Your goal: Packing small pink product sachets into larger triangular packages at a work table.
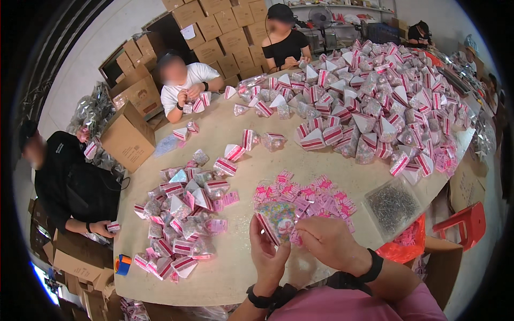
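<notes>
My left hand (269, 258) is closed around the lower left side of a cake-slice-shaped clear pack (277, 220) filled with pastel beads, with a pink-and-white striped side. Curled fingers of my right hand (327, 242) are at the pack's right edge; what they pinch, if anything, is hidden. Just beyond both hands lies a spread of small pink printed tags (316, 199). To the left, a heap of similar wedge-shaped packs (182, 214) lies on the pale table (230, 278), some with pink tags beside them.
A clear square tray of small metal pins (393, 206) sits right of my hands. A much larger heap of packs (369, 101) covers the far right. Blue tape (122, 264) lies at the left edge. Nearby are a red stool (468, 227), cartons (128, 138) and several people working around the table.
</notes>
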`<state>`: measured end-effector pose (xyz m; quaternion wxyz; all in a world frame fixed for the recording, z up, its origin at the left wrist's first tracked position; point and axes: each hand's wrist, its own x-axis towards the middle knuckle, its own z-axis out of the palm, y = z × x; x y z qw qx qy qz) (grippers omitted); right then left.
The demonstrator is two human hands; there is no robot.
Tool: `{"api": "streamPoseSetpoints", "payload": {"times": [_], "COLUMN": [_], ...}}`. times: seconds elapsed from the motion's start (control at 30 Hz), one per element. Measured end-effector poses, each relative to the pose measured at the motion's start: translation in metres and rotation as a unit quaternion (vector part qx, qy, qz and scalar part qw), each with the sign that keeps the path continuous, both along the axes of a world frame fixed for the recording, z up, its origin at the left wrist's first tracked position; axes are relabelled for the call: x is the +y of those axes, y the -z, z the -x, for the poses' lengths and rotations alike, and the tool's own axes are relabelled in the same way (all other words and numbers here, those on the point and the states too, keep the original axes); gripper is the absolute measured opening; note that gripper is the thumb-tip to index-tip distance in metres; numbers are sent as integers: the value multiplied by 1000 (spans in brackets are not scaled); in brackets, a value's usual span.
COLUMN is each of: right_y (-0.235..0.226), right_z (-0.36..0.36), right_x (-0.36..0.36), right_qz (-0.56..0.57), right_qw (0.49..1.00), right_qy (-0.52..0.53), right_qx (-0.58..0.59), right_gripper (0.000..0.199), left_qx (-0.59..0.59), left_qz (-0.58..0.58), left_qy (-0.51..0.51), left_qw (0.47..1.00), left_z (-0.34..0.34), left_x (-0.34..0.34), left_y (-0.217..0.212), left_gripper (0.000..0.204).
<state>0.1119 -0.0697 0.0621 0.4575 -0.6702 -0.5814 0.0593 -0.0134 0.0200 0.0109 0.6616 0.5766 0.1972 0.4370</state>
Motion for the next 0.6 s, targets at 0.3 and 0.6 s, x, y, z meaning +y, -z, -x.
{"api": "streamPoseSetpoints", "payload": {"times": [0.3,0.6], "right_y": [-1,2], "right_z": [-2,-1], "right_x": [-2,-3], "right_qz": [11,39], "right_qw": [1000,997], "right_qy": [10,22], "right_qx": [-9,-56], "right_gripper": [12,14], "left_qx": [15,117], "left_qz": [-41,-199], "left_qy": [-11,-83], "left_qw": [999,970], "left_z": [-1,6], "left_x": [-1,1], "left_y": [1,10], "left_gripper": [89,89]}}
